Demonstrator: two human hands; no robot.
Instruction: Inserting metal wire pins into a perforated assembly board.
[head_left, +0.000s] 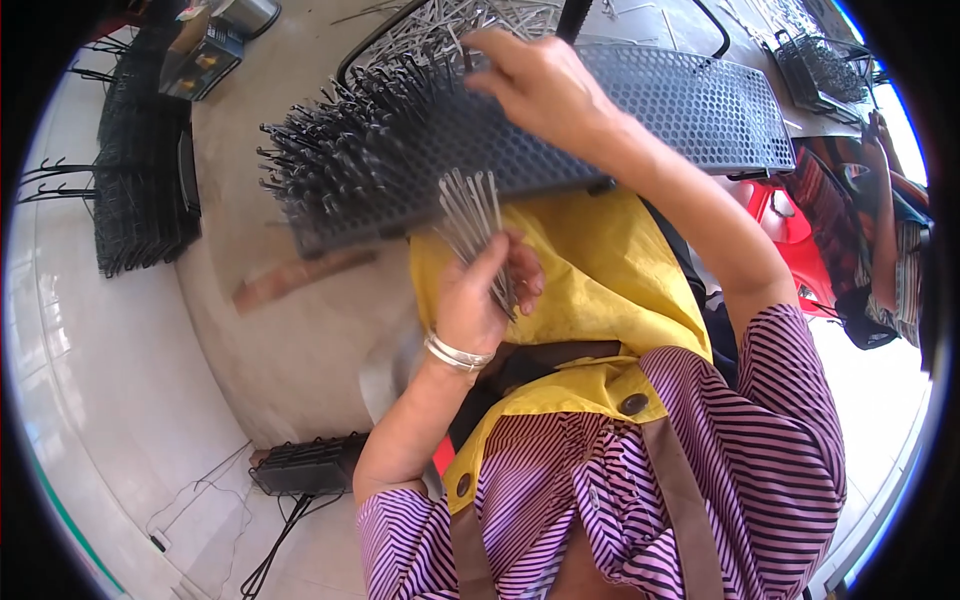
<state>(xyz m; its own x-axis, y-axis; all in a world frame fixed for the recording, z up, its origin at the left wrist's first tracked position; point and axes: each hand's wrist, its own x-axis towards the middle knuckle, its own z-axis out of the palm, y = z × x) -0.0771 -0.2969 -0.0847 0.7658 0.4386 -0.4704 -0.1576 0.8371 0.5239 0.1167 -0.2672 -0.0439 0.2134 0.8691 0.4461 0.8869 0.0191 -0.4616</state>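
Gripping a bundle of thin metal rods [471, 214] in the left hand [474, 298], with thumb and fingers curled closely round the lower part. Looking dull silver-grey, slim and straight, with paler tips at the top; blurring a little in places. Spreading into a narrow fan above the thumb and gathering together inside the grip. Pointing steeply up toward the perforated panel [690, 110], with the long axis slanting slightly from upper left to lower right and a few ends poking out below the fingers. Sitting near the panel's near edge, left of its middle, and overlapping that edge in this view; cannot tell about any contact. Hanging in front of the yellow apron [600, 270].

Holding the right hand [545, 90] above the panel toward its far edge, beside the hooked rods [335, 150], with fingers partly bent and thumb somewhat apart; cannot tell whether pinching anything.

Carrying the dense, dark cluster of hooked rods on the panel's left end, mostly upright or leaning; showing honeycomb holes toward the right end. Lying beyond the far edge, a loose pale heap of metal pieces [440, 30]. Holding wiry dark pieces [815, 70] in a black basket [838, 112], beyond the panel's far right corner.
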